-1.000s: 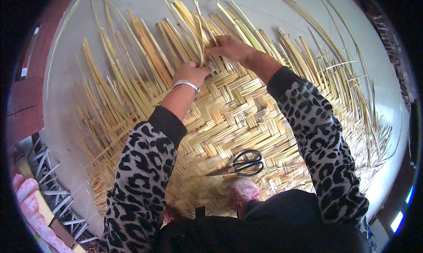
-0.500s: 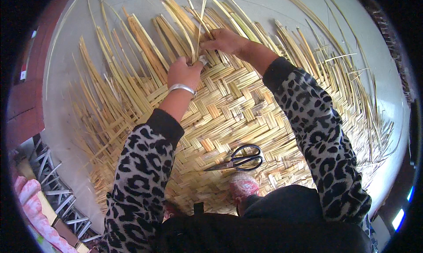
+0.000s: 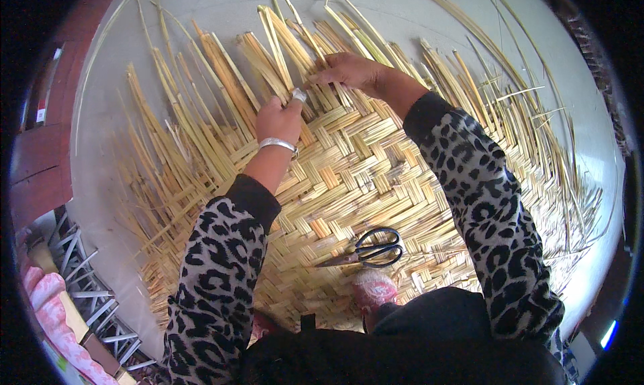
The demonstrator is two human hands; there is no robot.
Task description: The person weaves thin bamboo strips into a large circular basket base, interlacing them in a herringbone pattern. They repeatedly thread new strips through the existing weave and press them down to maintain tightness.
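A half-woven mat [image 3: 349,163] of flat, straw-coloured reed strips spreads in front of me, with loose strip ends fanning out along its far edge. At that edge my left hand [image 3: 278,120], with a silver bangle at the wrist and a white wrap on the thumb, is closed on some upright reed strips [image 3: 276,49]. Just right of it, my right hand [image 3: 352,73] pinches a reed strip [image 3: 302,29] that leans up and left. Its far fingers are partly hidden among the strips. Black-handled scissors [image 3: 369,247] lie on the mat near me.
My foot in a pink and white sock [image 3: 374,288] rests on the mat just below the scissors. Long loose reeds [image 3: 463,23] lie on the pale grey floor [image 3: 100,157] at the far right. A metal rack [image 3: 100,304] and pink cloth [image 3: 47,294] stand at the lower left.
The crossed strips between my hands have parted, and the strip at my right hand leans further left. My left hand has dropped slightly. The view has shifted a little.
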